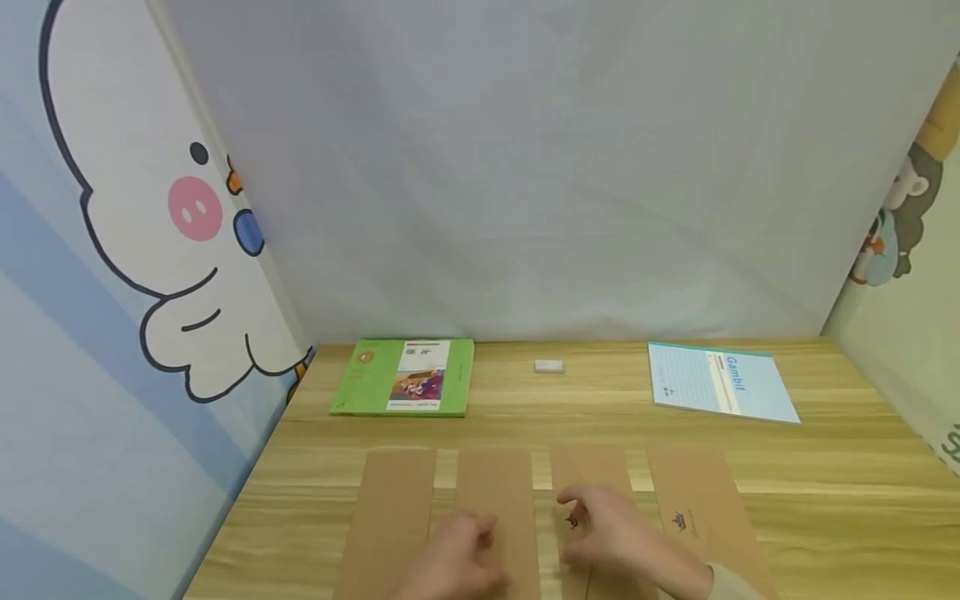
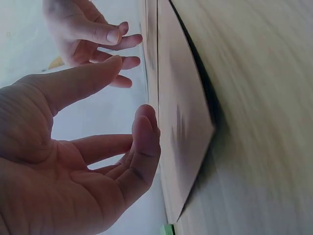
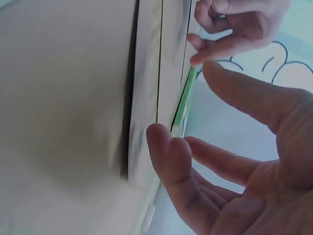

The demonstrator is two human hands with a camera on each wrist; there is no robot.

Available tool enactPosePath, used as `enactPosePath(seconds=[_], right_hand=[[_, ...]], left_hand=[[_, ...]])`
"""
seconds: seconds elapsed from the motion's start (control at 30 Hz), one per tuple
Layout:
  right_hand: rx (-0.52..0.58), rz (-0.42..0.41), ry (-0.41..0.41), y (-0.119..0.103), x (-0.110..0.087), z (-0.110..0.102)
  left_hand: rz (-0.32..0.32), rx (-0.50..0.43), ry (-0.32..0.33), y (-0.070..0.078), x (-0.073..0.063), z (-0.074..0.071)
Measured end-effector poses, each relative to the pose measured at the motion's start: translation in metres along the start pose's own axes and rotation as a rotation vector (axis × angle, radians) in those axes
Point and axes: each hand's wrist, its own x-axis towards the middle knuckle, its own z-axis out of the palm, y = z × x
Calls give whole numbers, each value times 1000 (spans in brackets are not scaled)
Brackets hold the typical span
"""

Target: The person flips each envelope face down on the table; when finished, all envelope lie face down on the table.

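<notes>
Flat brown kraft paper pieces lie side by side on the wooden table. In the head view, my left hand (image 1: 453,558) hovers over the second paper piece from the left (image 1: 497,483), its fingers loosely bent around nothing. Over the third piece (image 1: 600,468), my right hand (image 1: 609,533) has thumb and fingers apart, also holding nothing; it partly covers a dark printed mark. The leftmost piece (image 1: 393,500) is plain, while the rightmost (image 1: 693,483) bears a small crown print. Close to my left fingertips in the left wrist view, a paper edge (image 2: 188,132) stands slightly off the tabletop.
At the back left lies a green book (image 1: 367,379) with a picture on its cover. A small white eraser-like block (image 1: 549,366) sits at the back middle, and a light blue Gambit notebook (image 1: 690,379) at the back right. A grey curtain (image 1: 555,183) hangs behind the table (image 1: 840,467).
</notes>
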Motion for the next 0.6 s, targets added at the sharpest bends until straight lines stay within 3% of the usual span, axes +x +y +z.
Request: enactPosePath(seconds=[0.33,0.5,0.6], right_hand=[[-60,129,54,15,-11,-21],[-118,172,95,21,-15,-25],[-180,198,109,23,-19,-25]], left_hand=[[53,-135,2,15,9,6],[26,-244,-35,19,15,6],[28,-250,-57,22,18,6]])
